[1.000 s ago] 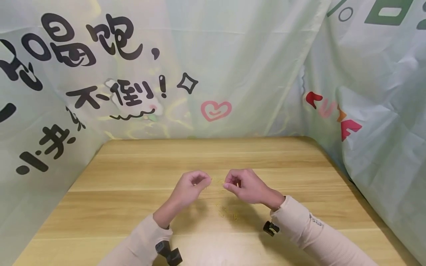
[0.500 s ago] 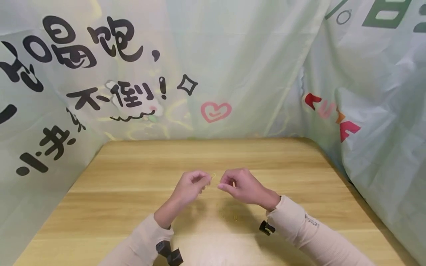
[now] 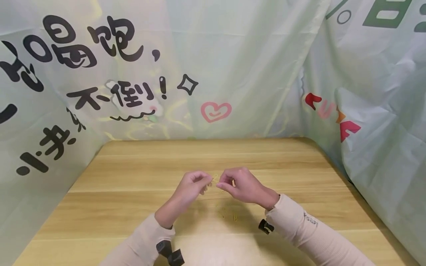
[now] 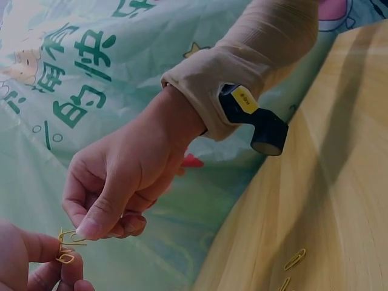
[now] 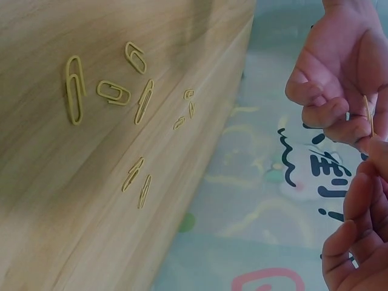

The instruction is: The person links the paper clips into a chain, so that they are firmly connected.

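Just above the table, my two hands face each other with fingertips close together. My left hand (image 3: 191, 186) pinches a yellow wire paper clip (image 4: 65, 258) between thumb and fingers. Opposite it, my right hand (image 3: 246, 186) pinches another paper clip (image 4: 77, 239), its thumb pressed on the wire. The wires meet or overlap between the fingertips; whether they are hooked together cannot be told. In the right wrist view a thin piece of paper clip (image 5: 368, 115) stands up between the hands. More clips seem to hang under the left fingers in the head view, too small to make out.
Several loose yellow paper clips (image 5: 75, 91) lie scattered on the wooden table (image 3: 133, 162) below and beyond the hands. Printed cloth (image 3: 249, 74) hangs round the table's back and sides. Black devices (image 3: 169, 253) are strapped at both wrists.
My right hand has shifted left, closer to the left hand. A clip end showed beyond the left fingertips half a second ago; now the right fingertips are beside it. The left hand has barely moved.
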Demonstrator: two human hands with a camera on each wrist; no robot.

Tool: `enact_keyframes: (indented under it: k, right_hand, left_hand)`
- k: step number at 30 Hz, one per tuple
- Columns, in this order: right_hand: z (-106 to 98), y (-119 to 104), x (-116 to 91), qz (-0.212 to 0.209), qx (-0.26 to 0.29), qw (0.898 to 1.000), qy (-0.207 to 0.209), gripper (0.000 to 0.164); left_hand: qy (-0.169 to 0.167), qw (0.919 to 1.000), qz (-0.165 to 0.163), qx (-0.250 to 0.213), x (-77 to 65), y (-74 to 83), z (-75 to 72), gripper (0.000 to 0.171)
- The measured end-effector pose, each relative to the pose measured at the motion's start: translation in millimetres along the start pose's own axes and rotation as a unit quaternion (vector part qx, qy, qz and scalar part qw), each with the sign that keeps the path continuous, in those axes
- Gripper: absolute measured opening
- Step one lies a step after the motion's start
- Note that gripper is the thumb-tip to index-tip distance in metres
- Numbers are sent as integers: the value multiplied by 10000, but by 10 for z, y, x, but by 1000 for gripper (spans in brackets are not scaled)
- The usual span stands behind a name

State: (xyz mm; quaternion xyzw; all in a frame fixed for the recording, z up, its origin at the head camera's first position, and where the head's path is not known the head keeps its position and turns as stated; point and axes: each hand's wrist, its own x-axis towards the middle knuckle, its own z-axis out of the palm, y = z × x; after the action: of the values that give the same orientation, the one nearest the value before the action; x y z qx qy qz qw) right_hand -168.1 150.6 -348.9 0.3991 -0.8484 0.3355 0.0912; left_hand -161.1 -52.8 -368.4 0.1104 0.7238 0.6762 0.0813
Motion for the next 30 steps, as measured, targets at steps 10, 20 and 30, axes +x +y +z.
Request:
enact_keyframes:
  k: [10, 20, 30]
  right_hand:
    - [-9, 4, -14, -72, -184, 9996, 191, 14]
    - [-18, 12, -32, -208, -113, 9988, 423, 15]
    - [10, 27, -48, -434, -95, 9981, 434, 13]
  left_hand:
    - [-74, 9999, -88, -76, -10, 7, 9, 23]
    - [188, 9998, 44, -67, -26, 36, 37, 18]
    - [252, 9996, -65, -83, -46, 25, 50, 18]
